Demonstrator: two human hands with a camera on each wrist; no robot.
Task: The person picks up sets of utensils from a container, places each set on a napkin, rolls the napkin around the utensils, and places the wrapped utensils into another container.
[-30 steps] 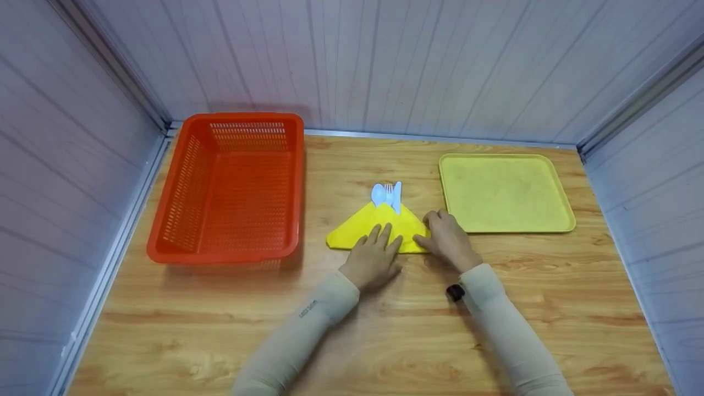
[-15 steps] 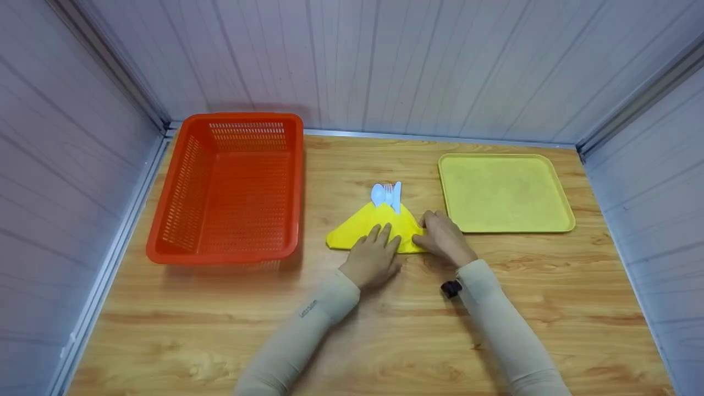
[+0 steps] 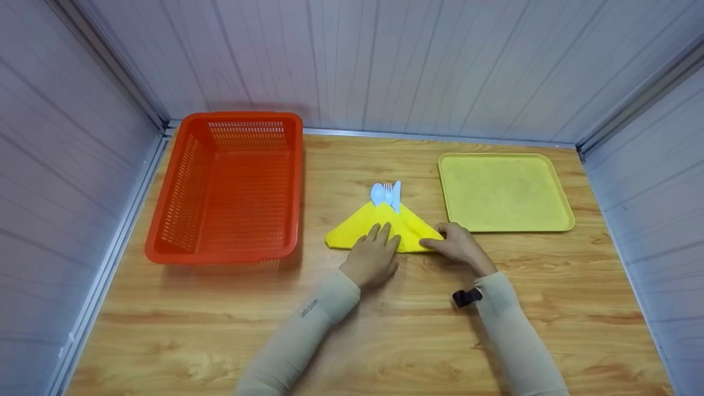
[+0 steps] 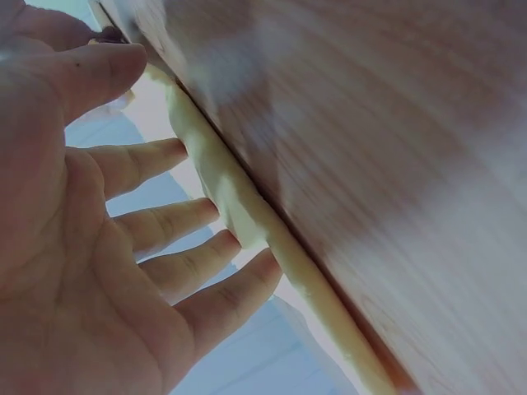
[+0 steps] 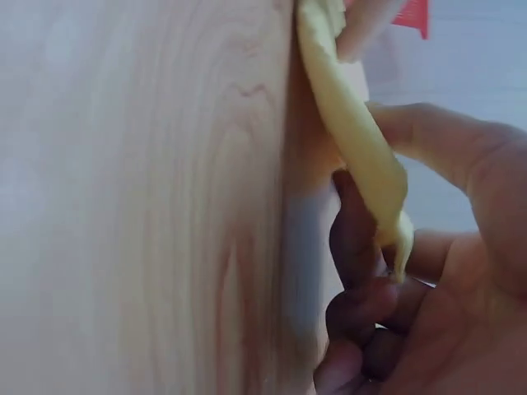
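A yellow napkin (image 3: 352, 231) lies folded into a flat triangle on the wooden table. From its top peak stick out a pale spoon (image 3: 377, 193), a fork (image 3: 388, 192) and a knife (image 3: 397, 192); their lower parts are hidden in the cloth. My left hand (image 3: 369, 258) rests with spread, straight fingers on the napkin's middle. In the left wrist view its fingertips reach over the folded edge (image 4: 226, 185). At the right corner my right hand (image 3: 460, 246) pinches the napkin, thumb on top. The right wrist view shows fingers curled beneath that corner (image 5: 362, 148).
To the left stands a red-orange plastic basket (image 3: 297, 220) with slotted walls. A yellow tray (image 3: 506, 192) lies at the back right, just beyond my right hand. White panel walls (image 3: 352, 66) enclose the table at the back and sides.
My right hand first nudged slightly inward, bunching the napkin's right side, then moved right and nearer, and that side now lies straighter. The left hand stays in place.
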